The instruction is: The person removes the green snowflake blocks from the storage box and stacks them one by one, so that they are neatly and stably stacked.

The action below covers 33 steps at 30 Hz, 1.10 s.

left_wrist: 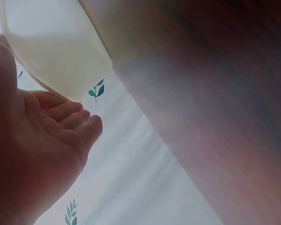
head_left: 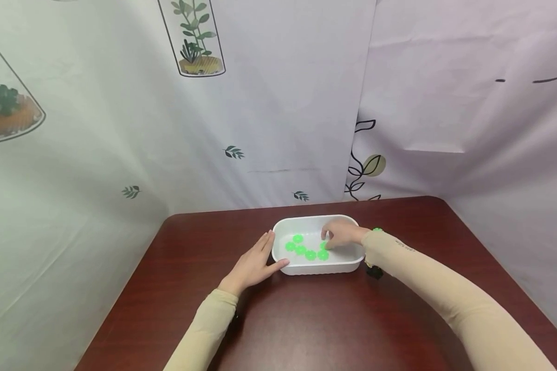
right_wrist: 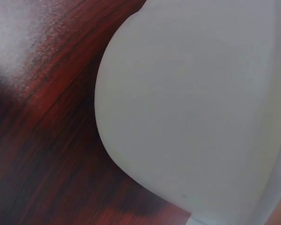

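Observation:
A white oval-ended plastic tray (head_left: 315,269) stands on the table, with several bright green flower-shaped pieces (head_left: 310,255) lying on its floor. My left hand (head_left: 252,263) rests against the tray's left end, fingers extended along the wall and thumb at the front corner. The left wrist view shows those fingertips (left_wrist: 75,115) touching the tray's outside. Over the right part of the tray, my right hand (head_left: 342,233) reaches in and pinches a green piece between thumb and finger, partly hiding it. The right wrist view shows only the tray's outer wall (right_wrist: 178,108), not the fingers.
The dark red-brown table (head_left: 288,319) ends just behind the tray at a white curtain (head_left: 278,129) with printed plants. A small green thing (head_left: 377,230) shows behind the right wrist, and a black object (head_left: 374,272) sits below it.

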Motion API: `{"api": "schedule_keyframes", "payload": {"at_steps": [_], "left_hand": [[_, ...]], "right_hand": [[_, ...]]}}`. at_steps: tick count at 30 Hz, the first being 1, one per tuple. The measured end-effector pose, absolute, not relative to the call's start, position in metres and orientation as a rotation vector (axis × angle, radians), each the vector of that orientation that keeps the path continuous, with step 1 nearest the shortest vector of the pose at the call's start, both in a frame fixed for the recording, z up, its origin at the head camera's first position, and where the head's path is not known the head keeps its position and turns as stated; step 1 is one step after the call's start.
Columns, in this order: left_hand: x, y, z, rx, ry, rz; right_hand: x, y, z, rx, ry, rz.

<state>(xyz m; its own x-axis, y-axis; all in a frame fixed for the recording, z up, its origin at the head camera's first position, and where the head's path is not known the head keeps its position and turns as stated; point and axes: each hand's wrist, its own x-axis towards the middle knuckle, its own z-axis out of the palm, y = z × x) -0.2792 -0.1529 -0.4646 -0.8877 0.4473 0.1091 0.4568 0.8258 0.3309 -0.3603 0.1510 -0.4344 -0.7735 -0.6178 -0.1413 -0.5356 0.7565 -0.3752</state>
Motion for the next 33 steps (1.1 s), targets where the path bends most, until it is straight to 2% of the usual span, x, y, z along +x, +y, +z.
{"api": "schedule_keyframes", "payload": {"at_steps": [13,33], "left_hand": [[-0.2804,-0.1523,-0.4645,-0.739,-2.970,-0.542],[-0.2790,-0.1513,-0.4624,-0.733,-2.999,-0.548]], "right_hand": [[-0.3630,0.1492,-0.4339,-0.722,2.615,-0.529],[-0.3643,0.1521,-0.4376,-0.720,2.566,-0.639]]}}
